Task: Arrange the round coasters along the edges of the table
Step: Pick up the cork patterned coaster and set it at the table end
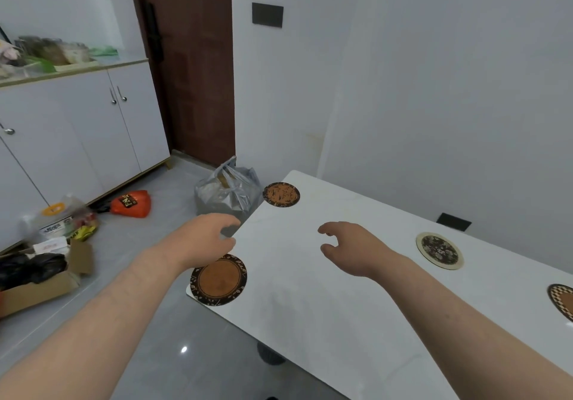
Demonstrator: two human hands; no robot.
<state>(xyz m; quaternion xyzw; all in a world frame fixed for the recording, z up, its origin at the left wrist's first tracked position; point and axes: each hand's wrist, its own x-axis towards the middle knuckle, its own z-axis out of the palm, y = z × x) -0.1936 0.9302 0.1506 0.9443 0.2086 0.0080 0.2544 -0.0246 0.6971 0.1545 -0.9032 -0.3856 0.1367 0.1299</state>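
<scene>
Several round coasters lie on the white table. A brown coaster with a dark patterned rim sits at the near left corner. A speckled brown coaster rests at the far left corner. Along the wall side lies a dark floral coaster with a cream rim, and a checkered coaster is cut off at the right border. My left hand hovers over the table's left edge, just above the near coaster, fingers spread and empty. My right hand hangs over the table's middle, fingers loosely curled, holding nothing.
A grey plastic bag stands on the floor by the table's far left corner. An orange bag, a cardboard box and packets clutter the floor at left. White cabinets and a brown door stand behind. The wall runs along the table's far side.
</scene>
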